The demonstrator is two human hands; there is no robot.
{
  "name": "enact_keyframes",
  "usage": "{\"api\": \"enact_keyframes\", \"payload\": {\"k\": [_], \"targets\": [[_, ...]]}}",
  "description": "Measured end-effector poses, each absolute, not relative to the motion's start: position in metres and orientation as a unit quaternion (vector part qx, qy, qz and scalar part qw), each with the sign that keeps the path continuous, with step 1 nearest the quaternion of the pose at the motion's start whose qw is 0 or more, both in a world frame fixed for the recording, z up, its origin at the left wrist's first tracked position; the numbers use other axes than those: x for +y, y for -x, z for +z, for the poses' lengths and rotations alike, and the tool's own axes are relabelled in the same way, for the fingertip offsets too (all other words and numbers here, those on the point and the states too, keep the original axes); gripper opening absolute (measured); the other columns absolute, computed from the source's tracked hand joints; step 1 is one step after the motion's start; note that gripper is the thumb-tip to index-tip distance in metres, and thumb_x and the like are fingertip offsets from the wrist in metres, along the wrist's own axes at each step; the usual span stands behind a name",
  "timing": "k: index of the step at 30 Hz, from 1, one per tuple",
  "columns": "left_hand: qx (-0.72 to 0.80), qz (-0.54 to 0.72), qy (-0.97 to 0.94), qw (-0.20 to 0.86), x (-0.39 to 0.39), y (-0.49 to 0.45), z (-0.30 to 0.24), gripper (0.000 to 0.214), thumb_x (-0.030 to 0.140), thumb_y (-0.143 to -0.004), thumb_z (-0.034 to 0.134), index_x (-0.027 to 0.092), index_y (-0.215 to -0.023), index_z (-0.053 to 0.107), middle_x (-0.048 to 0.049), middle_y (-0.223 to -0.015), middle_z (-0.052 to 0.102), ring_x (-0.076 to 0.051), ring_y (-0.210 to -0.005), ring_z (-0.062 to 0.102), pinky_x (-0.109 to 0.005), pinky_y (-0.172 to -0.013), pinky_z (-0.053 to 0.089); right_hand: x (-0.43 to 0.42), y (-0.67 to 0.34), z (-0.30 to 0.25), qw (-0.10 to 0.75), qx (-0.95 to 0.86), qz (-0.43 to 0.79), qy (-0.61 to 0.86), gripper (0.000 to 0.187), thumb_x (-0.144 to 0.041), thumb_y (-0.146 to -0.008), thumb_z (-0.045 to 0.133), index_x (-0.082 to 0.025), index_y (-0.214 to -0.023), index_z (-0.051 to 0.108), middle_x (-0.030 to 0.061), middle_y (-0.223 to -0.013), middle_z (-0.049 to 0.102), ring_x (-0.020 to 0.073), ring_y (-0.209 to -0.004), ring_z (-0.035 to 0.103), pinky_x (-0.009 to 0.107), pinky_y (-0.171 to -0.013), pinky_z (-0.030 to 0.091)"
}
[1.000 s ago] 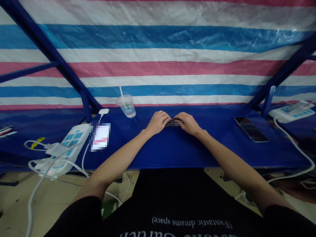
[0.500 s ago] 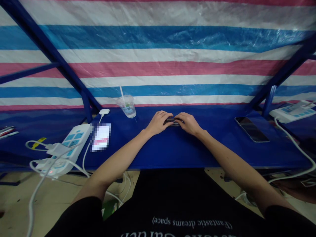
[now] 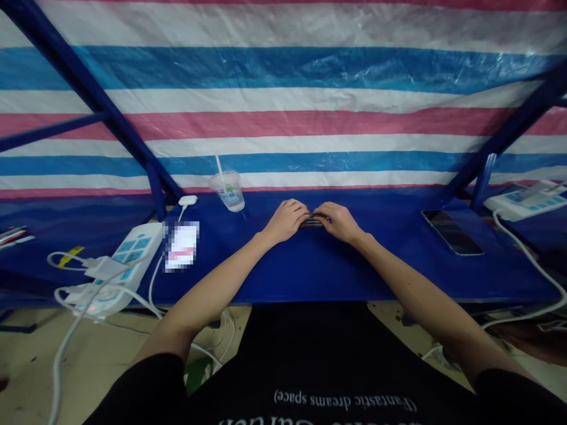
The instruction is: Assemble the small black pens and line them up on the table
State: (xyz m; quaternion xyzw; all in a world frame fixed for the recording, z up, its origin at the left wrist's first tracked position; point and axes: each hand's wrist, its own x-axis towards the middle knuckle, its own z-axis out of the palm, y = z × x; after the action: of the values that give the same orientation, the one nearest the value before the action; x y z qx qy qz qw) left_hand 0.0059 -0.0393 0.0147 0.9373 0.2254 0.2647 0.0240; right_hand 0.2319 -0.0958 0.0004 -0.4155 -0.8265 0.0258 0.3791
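Note:
My left hand [image 3: 289, 221] and my right hand [image 3: 339, 222] meet over the middle of the blue table. Between them is a small dark bundle of slim, layered pieces [image 3: 312, 222] with light lines running across it; its exact kind does not show. The curled fingers of my left hand close on its left end, and those of my right hand hold its right end. Most of the bundle is hidden by the fingers. It lies low, at or just above the tabletop [image 3: 310, 271].
A clear plastic cup [image 3: 231, 195] with a straw stands behind my left hand. White power strips [image 3: 137, 254] with cables lie at left and far right [image 3: 522, 202]. A blurred lit screen [image 3: 181, 247] is at left, a dark phone [image 3: 452, 232] at right. Striped sheeting [image 3: 301, 124] hangs behind.
The fingers have shifted slightly around the dark bundle, and my left thumb is now less visible across it. Both arms stay in nearly the same place.

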Motion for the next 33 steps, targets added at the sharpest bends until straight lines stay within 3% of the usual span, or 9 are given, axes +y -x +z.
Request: {"api": "enact_keyframes", "payload": {"k": [4,13,23,33], "targets": [[0.24,0.268,-0.933,0.032,-0.037,-0.005,0.014,0.03,0.032,-0.108,0.044,0.02,-0.105,0.071,-0.0078,-0.108,0.071,-0.025,-0.109,0.059,-0.044,-0.1,0.044,-0.096,-0.233,0.002,0.371,-0.822,0.013,0.432,0.02,-0.027,-0.102,0.054,-0.023,-0.106,0.073,0.0094,-0.103,0.073,0.0246,-0.096,0.065,0.04,-0.09,0.051],[0.249,0.296,-0.922,0.023,-0.033,-0.002,0.013,0.018,0.027,-0.104,0.054,0.021,-0.115,0.067,-0.0071,-0.111,0.073,-0.024,-0.108,0.063,-0.044,-0.102,0.044,-0.091,-0.242,-0.001,0.347,-0.803,-0.016,0.484,0.023,-0.024,-0.101,0.053,-0.023,-0.11,0.074,0.0084,-0.107,0.075,0.0259,-0.099,0.066,0.04,-0.086,0.047],[0.299,0.357,-0.885,0.008,-0.025,0.005,0.017,0.018,0.028,-0.105,0.054,0.022,-0.115,0.067,-0.0061,-0.113,0.074,-0.024,-0.108,0.064,-0.045,-0.103,0.045,-0.086,-0.252,0.0,0.405,-0.75,-0.031,0.521,0.021,-0.022,-0.098,0.054,-0.023,-0.102,0.075,0.0088,-0.104,0.075,0.0274,-0.099,0.066,0.042,-0.085,0.047],[0.29,0.351,-0.89,0.007,-0.026,0.006,0.017,0.016,0.027,-0.105,0.055,0.022,-0.114,0.067,-0.0058,-0.112,0.073,-0.024,-0.107,0.064,-0.046,-0.102,0.045,-0.086,-0.252,-0.002,0.407,-0.753,-0.029,0.517,0.021,-0.021,-0.098,0.054,-0.023,-0.103,0.075,0.0083,-0.104,0.074,0.0274,-0.1,0.066,0.043,-0.087,0.049]]}}
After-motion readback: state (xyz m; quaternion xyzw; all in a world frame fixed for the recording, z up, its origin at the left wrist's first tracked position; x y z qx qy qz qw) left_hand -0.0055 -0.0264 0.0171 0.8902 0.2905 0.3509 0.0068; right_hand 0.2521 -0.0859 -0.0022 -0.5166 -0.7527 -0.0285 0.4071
